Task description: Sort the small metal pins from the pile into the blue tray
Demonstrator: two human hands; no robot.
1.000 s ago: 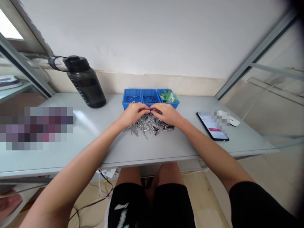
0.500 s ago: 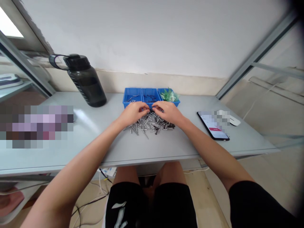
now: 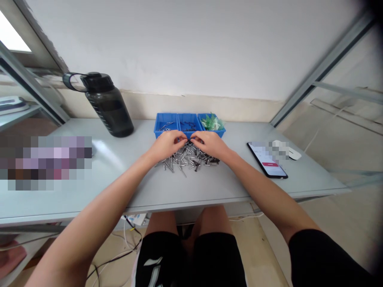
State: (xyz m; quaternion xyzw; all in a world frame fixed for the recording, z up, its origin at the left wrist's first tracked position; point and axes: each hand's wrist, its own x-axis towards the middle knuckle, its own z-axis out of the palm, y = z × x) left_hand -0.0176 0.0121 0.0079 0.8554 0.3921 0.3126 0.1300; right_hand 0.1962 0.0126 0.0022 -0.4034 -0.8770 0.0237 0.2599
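A loose pile of silver and dark screws lies on the grey desk. Over its back edge, my left hand has thumb and fingertips drawn together; anything between them is too small to make out. My right hand faces it closely, its fingertips likewise pinched on something hidden. Behind the hands stand three blue bins side by side. Silver pieces lie in the left bin, dark screws in the middle bin, and green and clear plastic packing fills much of the right bin.
A dark water bottle stands at the back left, near a blurred-out item. On the right lie a phone and a white mouse. The desk's front edge runs above the person's legs.
The camera view has shifted slightly. Both hands stay over the back of the pile, with their fingertips still close together.
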